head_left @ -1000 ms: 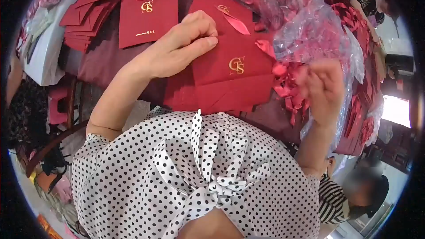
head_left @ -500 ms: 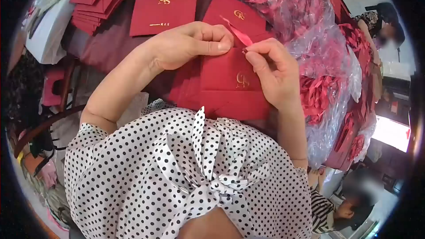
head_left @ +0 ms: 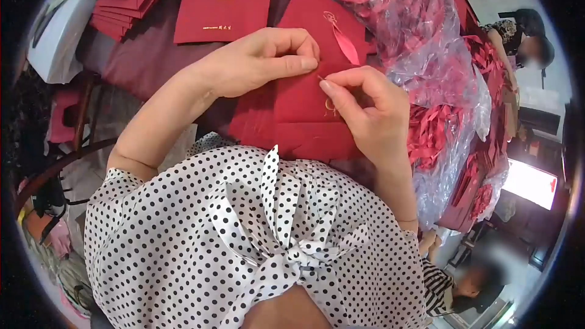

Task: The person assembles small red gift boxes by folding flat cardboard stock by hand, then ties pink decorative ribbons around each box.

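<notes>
A red paper bag [head_left: 298, 102] with a gold logo lies in front of me, its upper edge under my fingers. My left hand [head_left: 271, 55] is closed at that edge, thumb against bent forefinger, apparently pinching the paper; the fingertips partly hide the grip. Just right of it, my right hand [head_left: 372, 103] pinches a thin tip, apparently one end of a pink-red ribbon, and covers part of the logo. The ribbon [head_left: 346, 45] stretches up from behind my right fingers over another red bag [head_left: 301, 17] lying farther back.
A finished-looking red bag [head_left: 224, 9] with a ribbon handle lies beyond my left hand. Stacked red bags [head_left: 131, 0] are at the far left. Clear plastic [head_left: 420, 42] full of red ribbons fills the right side. Two other people [head_left: 509, 36] are at the right.
My right hand has moved left and slightly down, closer to my left fingertips. The ribbon's wide part is now beyond the right fingers, which hold only a thin tip.
</notes>
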Available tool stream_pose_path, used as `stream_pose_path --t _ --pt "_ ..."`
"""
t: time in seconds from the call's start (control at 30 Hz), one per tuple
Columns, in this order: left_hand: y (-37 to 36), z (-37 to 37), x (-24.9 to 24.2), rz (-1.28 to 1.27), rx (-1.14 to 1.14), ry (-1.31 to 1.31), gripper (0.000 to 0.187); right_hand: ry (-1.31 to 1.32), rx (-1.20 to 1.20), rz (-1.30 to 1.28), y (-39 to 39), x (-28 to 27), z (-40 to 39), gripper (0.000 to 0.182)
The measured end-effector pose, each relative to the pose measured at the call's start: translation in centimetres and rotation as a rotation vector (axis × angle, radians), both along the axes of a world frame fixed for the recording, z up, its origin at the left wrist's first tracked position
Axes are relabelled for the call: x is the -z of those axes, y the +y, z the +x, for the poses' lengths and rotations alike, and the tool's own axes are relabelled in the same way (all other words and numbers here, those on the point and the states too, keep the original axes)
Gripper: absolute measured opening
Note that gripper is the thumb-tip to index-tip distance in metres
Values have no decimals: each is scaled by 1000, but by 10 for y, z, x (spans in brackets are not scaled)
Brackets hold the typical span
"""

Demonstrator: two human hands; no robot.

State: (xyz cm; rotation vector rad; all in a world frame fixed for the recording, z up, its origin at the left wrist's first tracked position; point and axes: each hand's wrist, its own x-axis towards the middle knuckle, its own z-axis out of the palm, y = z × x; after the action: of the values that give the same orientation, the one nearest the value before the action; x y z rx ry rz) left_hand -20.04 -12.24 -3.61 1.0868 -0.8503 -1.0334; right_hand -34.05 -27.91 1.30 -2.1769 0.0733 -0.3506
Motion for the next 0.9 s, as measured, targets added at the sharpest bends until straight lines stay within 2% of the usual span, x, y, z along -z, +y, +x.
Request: stream_pose_path --t 0.07,0.23,0.3,0.4,0.5,0.53,0.57,0.6,0.63,0.7,0.73,0.77,0.83,0.87,0.9 --pt "1 -2 0 -7 -4 -53 21 -15 -49 -73 -3 6 0 7" --pt "0 -4 -1 0 -17 -238 24 -38 -26 -63 3 7 3 7" --pt "-2 -5 1 -109 -142 -584 23 -53 -11 -35 3 8 5 10" --pt "-3 -7 1 -132 -168 -606 21 -80 -28 -134 4 7 7 10" --pt "-7 -10 6 -186 -259 -602 15 -129 -66 -271 5 7 8 10" --pt "-7 -11 6 -186 -255 -601 15 -195 -82 -441 6 10 8 10" --pt "-7 -13 4 -183 -330 -731 15 -261 -96 -610 8 13 8 10" --pt "-7 -15 2 -180 -404 -863 14 -239 -74 -624 11 13 7 10" --pt "-7 -16 0 -182 -397 -864 14 -239 -68 -624 11 15 8 10" --pt "-3 -16 -2 -159 -430 -785 13 -255 -48 -351 9 18 11 9" --pt "1 -16 -4 -103 -385 -766 14 -172 -45 -169 7 17 11 9" --pt "1 -16 -3 -103 -385 -766 14 -172 -45 -169 8 17 10 9" --pt "1 -16 0 -49 -349 -538 14 -138 -11 -166 11 21 8 12" --pt "1 -16 1 -47 -350 -541 14 -140 -13 -163 12 25 9 12" --pt "0 -17 4 -47 -360 -514 14 -264 -42 -376 13 31 9 14"
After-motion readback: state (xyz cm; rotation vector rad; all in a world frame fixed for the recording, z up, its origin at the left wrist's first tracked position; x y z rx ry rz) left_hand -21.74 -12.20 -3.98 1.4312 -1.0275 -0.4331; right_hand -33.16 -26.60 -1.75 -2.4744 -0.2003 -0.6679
